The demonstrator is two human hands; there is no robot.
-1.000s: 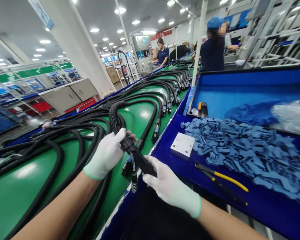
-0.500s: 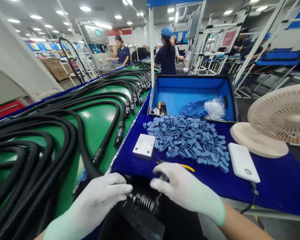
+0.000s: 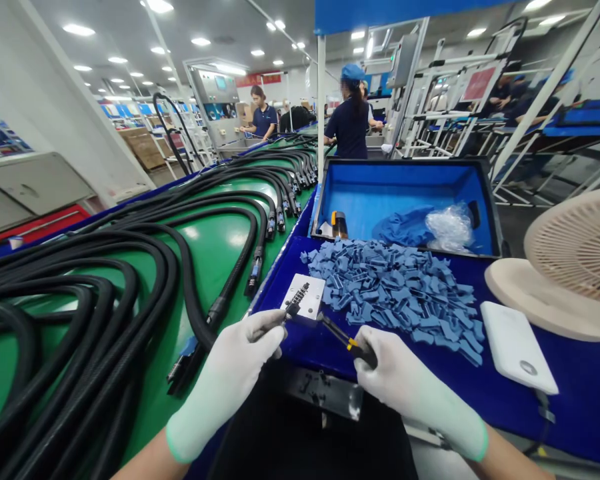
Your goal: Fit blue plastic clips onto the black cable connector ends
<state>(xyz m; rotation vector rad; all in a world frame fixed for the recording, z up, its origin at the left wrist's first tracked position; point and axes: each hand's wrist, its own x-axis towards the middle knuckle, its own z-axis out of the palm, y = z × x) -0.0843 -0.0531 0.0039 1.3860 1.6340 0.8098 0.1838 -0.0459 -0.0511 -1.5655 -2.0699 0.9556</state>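
Observation:
My left hand (image 3: 230,377), in a white glove, is closed around the end of a black cable; its ribbed tip (image 3: 297,300) sticks up over a small white metal block (image 3: 310,293). My right hand (image 3: 405,380), also gloved, grips the black and yellow handles of a pair of pliers (image 3: 341,335), whose jaws point toward the cable tip. Just beyond lies a heap of small blue plastic clips (image 3: 395,293) on the blue work tray (image 3: 580,400).
Several black corrugated hoses (image 3: 130,267) lie across the green conveyor (image 3: 215,247) on the left. A blue bin (image 3: 405,190) holds a cloth and a plastic bag. A white fan (image 3: 575,260) and white power bank (image 3: 517,347) sit right. Other workers stand farther along.
The view swung right from the conveyor to the tray. My right hand picked up the pliers. My left hand raised the cable tip over the white block.

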